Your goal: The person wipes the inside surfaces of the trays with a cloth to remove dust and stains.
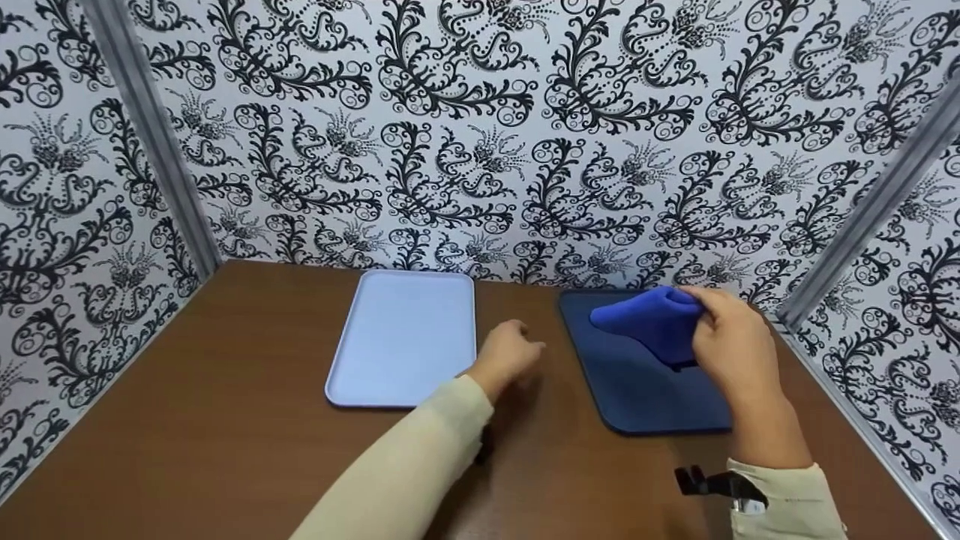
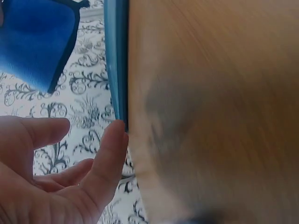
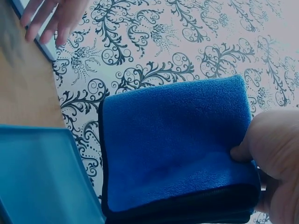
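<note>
A folded blue cloth (image 1: 652, 322) with a dark edging hangs above the dark blue tray (image 1: 630, 397). My right hand (image 1: 739, 345) pinches it at its right side, thumb on the near face in the right wrist view, where the cloth (image 3: 177, 144) looks fluffy and layered. My left hand (image 1: 510, 352) holds nothing and hovers over the table between the two trays. In the left wrist view the fingers of the left hand (image 2: 70, 182) are spread and relaxed. To its left lies the white tray (image 1: 409, 337), with nothing on it.
Both trays lie flat on a brown wooden table (image 1: 247, 420), near its back edge. A wall with black scroll patterns (image 1: 465, 150) closes off the back, and similar panels stand at both sides. A black strap (image 1: 712, 484) sits on the right wrist.
</note>
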`<state>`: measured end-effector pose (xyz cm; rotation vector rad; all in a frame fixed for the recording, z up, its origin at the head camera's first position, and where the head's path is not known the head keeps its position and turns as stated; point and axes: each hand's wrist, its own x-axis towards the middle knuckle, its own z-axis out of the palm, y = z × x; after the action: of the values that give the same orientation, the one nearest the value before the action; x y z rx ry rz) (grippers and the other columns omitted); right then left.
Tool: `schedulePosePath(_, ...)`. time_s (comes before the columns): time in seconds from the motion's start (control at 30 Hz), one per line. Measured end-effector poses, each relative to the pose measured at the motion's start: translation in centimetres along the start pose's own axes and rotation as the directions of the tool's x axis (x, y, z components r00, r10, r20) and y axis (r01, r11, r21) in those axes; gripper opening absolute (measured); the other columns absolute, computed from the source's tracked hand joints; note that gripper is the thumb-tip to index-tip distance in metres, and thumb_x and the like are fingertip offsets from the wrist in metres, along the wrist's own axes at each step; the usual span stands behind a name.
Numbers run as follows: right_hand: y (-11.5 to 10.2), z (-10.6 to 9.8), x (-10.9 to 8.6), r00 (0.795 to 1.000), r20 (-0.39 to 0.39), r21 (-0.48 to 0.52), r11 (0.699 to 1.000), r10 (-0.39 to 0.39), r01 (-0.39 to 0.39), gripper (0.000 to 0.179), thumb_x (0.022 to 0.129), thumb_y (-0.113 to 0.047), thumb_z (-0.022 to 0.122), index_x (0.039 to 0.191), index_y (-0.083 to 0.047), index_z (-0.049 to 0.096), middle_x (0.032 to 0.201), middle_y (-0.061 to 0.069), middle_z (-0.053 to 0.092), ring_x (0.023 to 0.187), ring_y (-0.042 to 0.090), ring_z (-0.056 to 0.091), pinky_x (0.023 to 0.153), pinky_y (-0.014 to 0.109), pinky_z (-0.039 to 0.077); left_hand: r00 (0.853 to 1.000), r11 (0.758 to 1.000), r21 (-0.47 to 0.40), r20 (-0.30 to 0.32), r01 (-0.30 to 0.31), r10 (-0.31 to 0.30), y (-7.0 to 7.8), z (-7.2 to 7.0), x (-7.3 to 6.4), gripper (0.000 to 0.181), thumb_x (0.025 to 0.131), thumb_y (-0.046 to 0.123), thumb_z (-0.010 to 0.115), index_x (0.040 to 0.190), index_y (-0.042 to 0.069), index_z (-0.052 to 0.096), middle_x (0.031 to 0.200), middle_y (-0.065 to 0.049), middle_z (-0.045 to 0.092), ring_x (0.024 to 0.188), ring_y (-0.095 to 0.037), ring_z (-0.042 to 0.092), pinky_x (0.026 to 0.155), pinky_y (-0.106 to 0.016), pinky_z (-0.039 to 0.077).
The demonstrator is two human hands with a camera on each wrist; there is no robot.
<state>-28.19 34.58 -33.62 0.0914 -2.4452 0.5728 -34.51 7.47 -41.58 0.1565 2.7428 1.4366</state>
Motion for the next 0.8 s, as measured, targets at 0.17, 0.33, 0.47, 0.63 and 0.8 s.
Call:
schedulePosePath(0.17,-0.1,-0.3,0.1,1.0,-0.01,0.008,1.0,0.007,-0.007,0.048,0.093,0.005,0.045,0.129,-0.012,0.072,0.123,0.02,0.07,0.113,0.049,0.064,0.084,0.065,0.049,0.999,0.997,-0.069,0.034,0.025,-0.023,1.3,2.1,0.1,0.046,0.093,0.023,0.073,0.13,-0.003,0.065,0.131,-0.018,0.069,0.124,-0.032,0.064,0.108,-0.042,0.051)
schedulePosePath(0.33,-0.1,-0.2,0.0,1.0,0.006,0.012,1.0,0.011,-0.011,0.048,0.094,0.004,0.045,0.13,-0.012,0.071,0.125,0.02,0.07,0.115,0.05,0.064,0.085,0.065,0.049,0.995,0.989,-0.128,0.064,0.079,-0.071,2.0,4.0,0.2,0.048,0.09,0.019,0.075,0.129,-0.006,0.063,0.125,-0.019,0.07,0.102,-0.028,0.07,0.087,-0.037,0.06)
schedulePosePath(0.47,-0.1,-0.2,0.0,1.0,0.018,0.007,1.0,0.018,-0.018,0.049,0.093,0.005,0.046,0.132,-0.012,0.071,0.127,0.021,0.069,0.115,0.051,0.063,0.083,0.066,0.049,0.985,0.957,-0.246,0.117,0.154,-0.128,2.2,5.6,0.7,0.037,0.09,0.01,0.075,0.122,-0.005,0.064,0.113,-0.017,0.069,0.083,-0.029,0.074,0.066,-0.038,0.063)
schedulePosePath(0.63,-0.3,-0.3,0.1,0.999,0.02,0.008,1.0,0.025,-0.026,0.049,0.093,0.004,0.045,0.132,-0.012,0.07,0.13,0.02,0.068,0.119,0.049,0.063,0.089,0.065,0.05,0.978,0.938,-0.293,0.153,0.185,-0.145,2.5,6.9,1.0,0.018,0.086,0.002,0.077,0.099,-0.002,0.065,0.086,-0.011,0.064,0.072,-0.031,0.074,0.059,-0.04,0.063)
schedulePosePath(0.8,-0.5,-0.4,0.0,1.0,0.019,0.017,1.0,0.025,-0.025,0.049,0.093,0.004,0.044,0.132,-0.012,0.071,0.13,0.019,0.069,0.12,0.047,0.063,0.095,0.064,0.049,0.977,0.95,-0.256,0.161,0.176,-0.137,2.8,7.3,0.9,0.019,0.083,0.0,0.08,0.094,-0.002,0.064,0.074,-0.009,0.063,0.07,-0.032,0.075,0.06,-0.039,0.063)
